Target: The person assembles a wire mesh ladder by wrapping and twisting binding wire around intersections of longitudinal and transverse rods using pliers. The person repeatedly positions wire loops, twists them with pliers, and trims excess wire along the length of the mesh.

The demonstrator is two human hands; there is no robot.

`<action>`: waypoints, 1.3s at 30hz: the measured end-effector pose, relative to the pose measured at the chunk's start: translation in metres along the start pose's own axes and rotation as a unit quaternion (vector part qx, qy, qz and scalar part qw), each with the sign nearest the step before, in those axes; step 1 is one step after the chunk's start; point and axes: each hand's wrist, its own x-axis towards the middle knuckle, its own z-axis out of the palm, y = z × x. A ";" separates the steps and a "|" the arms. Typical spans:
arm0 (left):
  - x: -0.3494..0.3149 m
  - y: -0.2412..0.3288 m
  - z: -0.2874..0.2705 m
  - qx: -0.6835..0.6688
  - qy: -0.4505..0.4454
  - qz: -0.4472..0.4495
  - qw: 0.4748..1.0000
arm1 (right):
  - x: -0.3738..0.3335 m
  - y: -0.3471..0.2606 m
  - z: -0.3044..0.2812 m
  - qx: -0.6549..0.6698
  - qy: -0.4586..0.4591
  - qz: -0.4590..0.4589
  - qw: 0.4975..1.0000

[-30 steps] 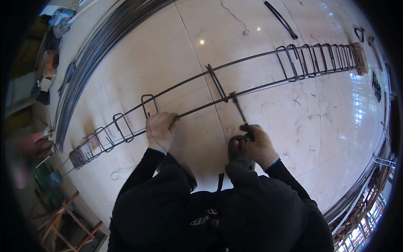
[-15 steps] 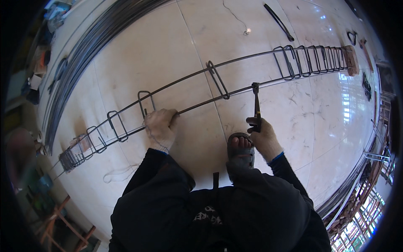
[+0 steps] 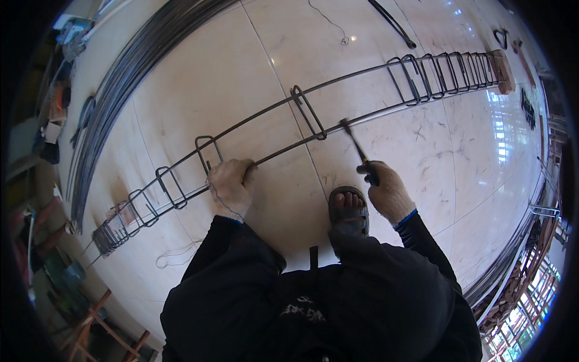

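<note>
My left hand (image 3: 231, 184), in a pale knit glove, is closed on the near steel bar (image 3: 283, 148), beside a bent rectangular stirrup (image 3: 199, 154). A thin wire lies across the glove; the fingertips are hidden. My right hand (image 3: 388, 192), gloved too, grips dark pincers (image 3: 357, 145) with yellow marks by the handle. Their head is over the near bar, right of another stirrup (image 3: 309, 113); contact is unclear. Two long parallel bars run through the stirrups, with several bunched at the right (image 3: 443, 75) and at the far left (image 3: 110, 238).
A bundle of long steel rods (image 3: 129, 75) curves along the upper left. Brick-like blocks (image 3: 503, 71) support the right end of the bars. A dark bent bar (image 3: 393, 24) and a loose wire (image 3: 329, 21) lie beyond on the tiled floor. My sandalled foot (image 3: 348, 208) stands nearby.
The pincers have swung from nearly upright to leaning left, their head shifting left along the near bar. My left hand keeps its hold; the whole view has shifted slightly.
</note>
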 end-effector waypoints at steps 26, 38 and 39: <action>0.003 -0.003 0.002 -0.023 -0.032 -0.011 0.999 | 0.000 0.006 0.011 0.009 0.058 0.008 0.998; -0.001 0.001 0.000 0.002 -0.024 -0.004 1.000 | -0.015 -0.010 0.039 0.041 -0.057 0.050 0.996; 0.001 0.002 0.001 -0.006 -0.022 -0.002 1.000 | -0.021 -0.019 0.040 0.120 -0.150 0.035 0.981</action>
